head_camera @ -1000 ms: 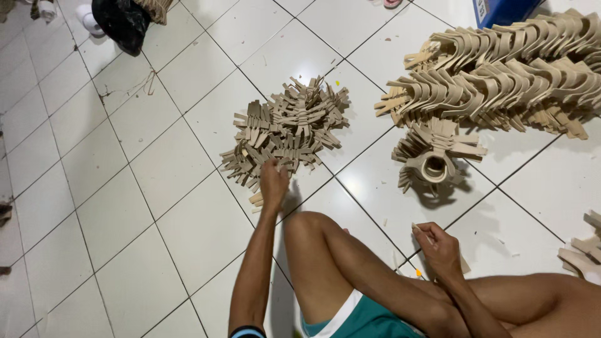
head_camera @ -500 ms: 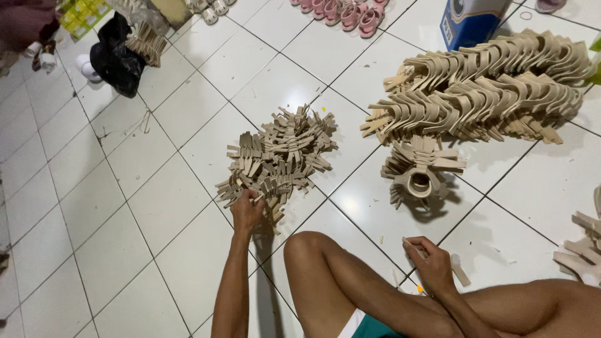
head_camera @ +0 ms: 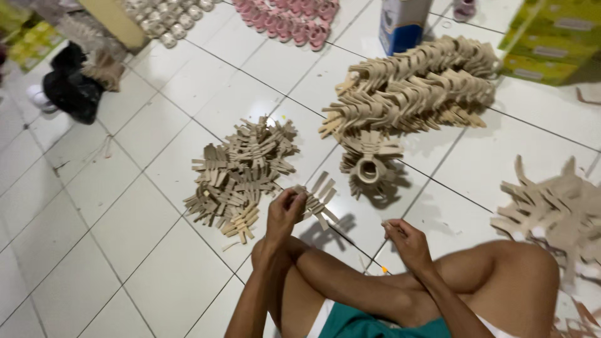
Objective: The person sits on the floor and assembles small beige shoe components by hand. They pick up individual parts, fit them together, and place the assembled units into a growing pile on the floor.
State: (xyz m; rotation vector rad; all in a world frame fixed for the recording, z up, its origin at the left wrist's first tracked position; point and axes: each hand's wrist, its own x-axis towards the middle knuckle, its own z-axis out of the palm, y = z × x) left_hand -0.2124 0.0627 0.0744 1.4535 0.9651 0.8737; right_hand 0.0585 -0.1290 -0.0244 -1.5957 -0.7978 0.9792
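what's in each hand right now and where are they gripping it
The left hand holds a small bundle of tan cardboard strips by its near end, the strips fanning out beyond. The right hand pinches something too small to identify.

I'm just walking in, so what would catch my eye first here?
A long heap of stacked tan cardboard pieces lies on the white tile floor at upper right. A smaller flat pile sits mid-floor. Just below it, the left hand lifts a fanned cardboard piece.

Pink sandals (head_camera: 288,19), blue box (head_camera: 404,24), yellow-green cartons (head_camera: 551,40), black bag (head_camera: 74,87)
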